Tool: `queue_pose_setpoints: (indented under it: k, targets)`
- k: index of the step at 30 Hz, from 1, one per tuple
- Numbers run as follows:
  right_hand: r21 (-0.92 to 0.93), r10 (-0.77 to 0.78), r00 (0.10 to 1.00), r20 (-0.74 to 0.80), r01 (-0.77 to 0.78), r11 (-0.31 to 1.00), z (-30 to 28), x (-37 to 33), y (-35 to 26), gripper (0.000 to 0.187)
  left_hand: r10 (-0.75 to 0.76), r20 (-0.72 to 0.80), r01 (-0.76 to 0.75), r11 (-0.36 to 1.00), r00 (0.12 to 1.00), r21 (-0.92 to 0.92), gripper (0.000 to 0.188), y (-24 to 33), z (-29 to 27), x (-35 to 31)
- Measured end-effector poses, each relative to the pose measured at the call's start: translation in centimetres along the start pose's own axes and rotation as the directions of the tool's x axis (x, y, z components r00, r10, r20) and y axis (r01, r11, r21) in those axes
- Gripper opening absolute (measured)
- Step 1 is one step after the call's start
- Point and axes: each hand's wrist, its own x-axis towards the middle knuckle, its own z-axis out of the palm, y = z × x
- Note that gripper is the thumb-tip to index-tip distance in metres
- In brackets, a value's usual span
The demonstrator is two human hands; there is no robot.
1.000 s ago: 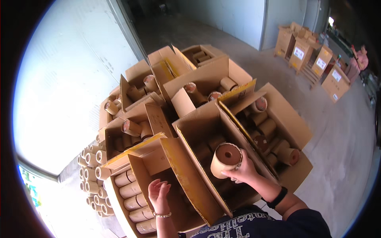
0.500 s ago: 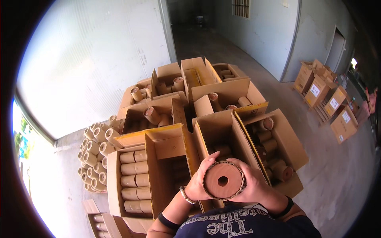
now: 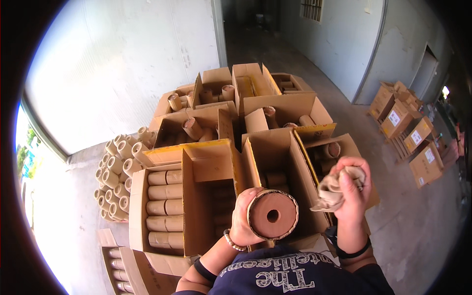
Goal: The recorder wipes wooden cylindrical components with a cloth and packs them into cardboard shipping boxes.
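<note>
A cardboard tube (image 3: 285,209) is held upright in front of my chest, its top end showing a reddish-brown clay-like face with a round dark hole in the middle. My left hand (image 3: 243,220) wraps round its left side. Off to the right, my right hand (image 3: 355,199) is raised and closed on crumpled brown paper (image 3: 328,192). Beneath my hands is an open carton (image 3: 269,150) with similar tubes at its bottom. Left of it, another divided carton (image 3: 139,211) has tubes lying in neat rows in one compartment.
More open cartons (image 3: 275,105) with tubes are grouped ahead. Hollow tubes (image 3: 114,183) are stacked on the floor at the left, near a smaller box of tubes (image 3: 132,265). Several cartons (image 3: 427,164) stand by a pallet at the right. A pale wall (image 3: 128,64) rises behind.
My right hand has left the tube and moved up and right, now with crumpled paper in it. The left hand still grips the tube. The view has shifted slightly.
</note>
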Motion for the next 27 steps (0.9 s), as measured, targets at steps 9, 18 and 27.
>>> queue_pose_setpoints:
  k: [9,18,27]
  targets:
    - [-0.67,-0.002,0.708,0.706,0.669,0.321,3.1,-2.3,2.5,0.042,0.135,-0.055,-0.105,0.922,0.989,0.372,0.091,0.7,-0.2,1.1]
    - [-0.522,-0.069,0.567,0.821,0.793,0.315,3.5,-0.3,2.0,0.035,0.1,-0.083,-0.068,0.943,0.992,0.326,0.092,1.0,-0.6,1.2]
    - [-0.734,0.348,0.647,0.679,0.612,0.295,2.5,-1.8,0.8,0.016,0.16,-0.124,-0.092,0.898,0.979,0.43,0.077,0.9,-1.8,1.9]
